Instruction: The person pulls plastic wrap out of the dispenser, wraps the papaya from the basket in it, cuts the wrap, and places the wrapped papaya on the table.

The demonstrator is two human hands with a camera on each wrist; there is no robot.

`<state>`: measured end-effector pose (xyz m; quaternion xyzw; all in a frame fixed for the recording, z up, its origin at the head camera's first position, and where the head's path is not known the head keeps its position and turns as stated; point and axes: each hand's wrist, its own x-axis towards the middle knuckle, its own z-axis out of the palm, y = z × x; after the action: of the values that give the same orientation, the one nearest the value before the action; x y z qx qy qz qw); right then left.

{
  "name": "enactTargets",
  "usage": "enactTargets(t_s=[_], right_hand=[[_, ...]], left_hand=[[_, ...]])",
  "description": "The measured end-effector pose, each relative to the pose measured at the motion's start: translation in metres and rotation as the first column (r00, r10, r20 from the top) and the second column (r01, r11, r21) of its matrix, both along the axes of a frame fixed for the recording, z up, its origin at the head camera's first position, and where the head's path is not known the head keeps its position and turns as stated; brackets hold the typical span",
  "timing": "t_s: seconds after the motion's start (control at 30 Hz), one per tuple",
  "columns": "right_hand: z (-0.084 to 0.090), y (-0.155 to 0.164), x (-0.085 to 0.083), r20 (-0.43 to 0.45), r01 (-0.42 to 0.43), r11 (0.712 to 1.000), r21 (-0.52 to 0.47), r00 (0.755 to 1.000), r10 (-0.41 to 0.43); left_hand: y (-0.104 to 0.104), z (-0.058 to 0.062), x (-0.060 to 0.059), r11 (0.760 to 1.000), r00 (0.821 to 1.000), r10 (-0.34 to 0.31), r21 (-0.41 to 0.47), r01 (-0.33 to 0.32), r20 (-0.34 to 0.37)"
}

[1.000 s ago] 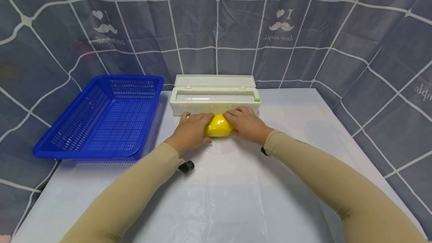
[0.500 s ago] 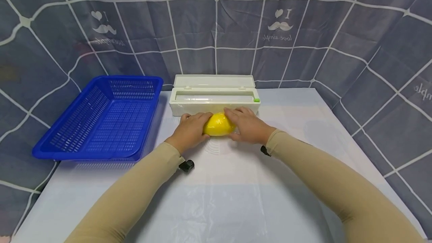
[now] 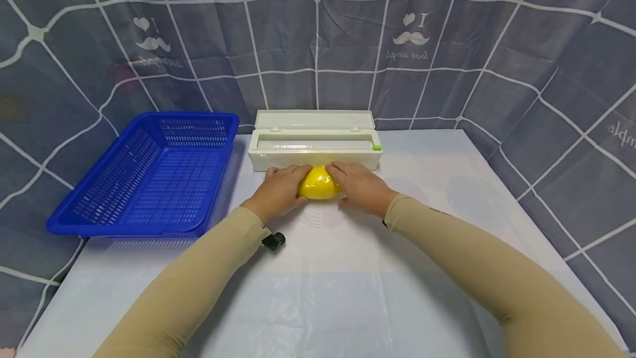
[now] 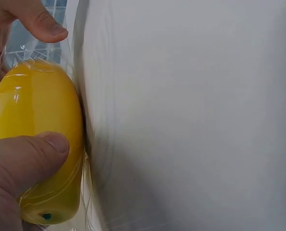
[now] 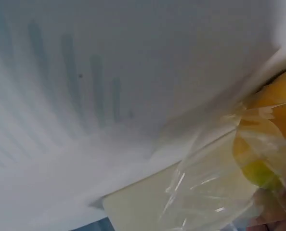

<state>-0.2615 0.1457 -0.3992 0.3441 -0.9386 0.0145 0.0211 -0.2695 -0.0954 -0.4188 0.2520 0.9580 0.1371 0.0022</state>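
Observation:
A yellow mango (image 3: 319,183) under shiny cling film (image 5: 201,187) lies in front of the white film dispenser (image 3: 315,159). My left hand (image 3: 279,191) grips its left end, thumb (image 4: 37,154) on the near side and fingers over the far side. At the other end, my right hand (image 3: 361,187) rests its fingertips on the wrapped top. Its thumb (image 4: 45,24) stands apart from the fruit in the left wrist view. Loose film spreads from the fruit towards the dispenser in the right wrist view. The mango's underside is hidden.
The dispenser's lid (image 3: 315,119) stands raised behind its roll (image 3: 315,144), with a green slider (image 3: 377,147) at the right. A blue plastic basket (image 3: 129,229) occupies the table's left side. A grey checked curtain (image 3: 288,32) surrounds the white table (image 3: 343,291).
My right hand first drew slightly back off the mango's end, then shifted left, its fingertips now further over the top. The left hand keeps its grip, its thumb now closer in.

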Motion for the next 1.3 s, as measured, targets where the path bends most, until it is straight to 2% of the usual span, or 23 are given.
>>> enactTargets(t_s=[0.17, 0.27, 0.4, 0.63, 0.97, 1.3], right_hand=[[-0.008, 0.000, -0.008, -0.066, -0.027, 0.998, -0.053, 0.998, 0.024], [-0.009, -0.001, -0.010, -0.075, -0.020, 0.996, -0.088, 0.997, 0.013], [-0.010, -0.001, -0.014, -0.046, -0.002, 0.993, -0.117, 0.999, -0.003], [-0.012, 0.000, -0.021, 0.003, 0.006, 0.991, -0.131, 1.000, -0.006], [-0.010, 0.001, -0.024, 0.090, 0.032, 0.984, -0.177, 0.996, -0.016], [-0.011, 0.006, -0.026, 0.150, 0.063, 0.976, -0.211, 0.988, -0.032]], left_hand=[[-0.001, 0.000, -0.002, 1.000, 1.000, 0.000, 0.026, -0.001, 0.027], [-0.001, 0.000, -0.004, 0.999, 0.999, -0.001, 0.051, -0.001, 0.042], [-0.004, 0.003, -0.004, 0.998, 0.999, -0.003, 0.057, 0.000, 0.054], [-0.007, 0.005, -0.004, 0.999, 0.999, 0.035, -0.013, -0.035, -0.028], [-0.010, 0.003, -0.014, 0.997, 0.998, 0.061, 0.044, -0.062, 0.032], [-0.011, 0.003, -0.013, 0.998, 0.998, 0.052, 0.040, -0.053, 0.027]])
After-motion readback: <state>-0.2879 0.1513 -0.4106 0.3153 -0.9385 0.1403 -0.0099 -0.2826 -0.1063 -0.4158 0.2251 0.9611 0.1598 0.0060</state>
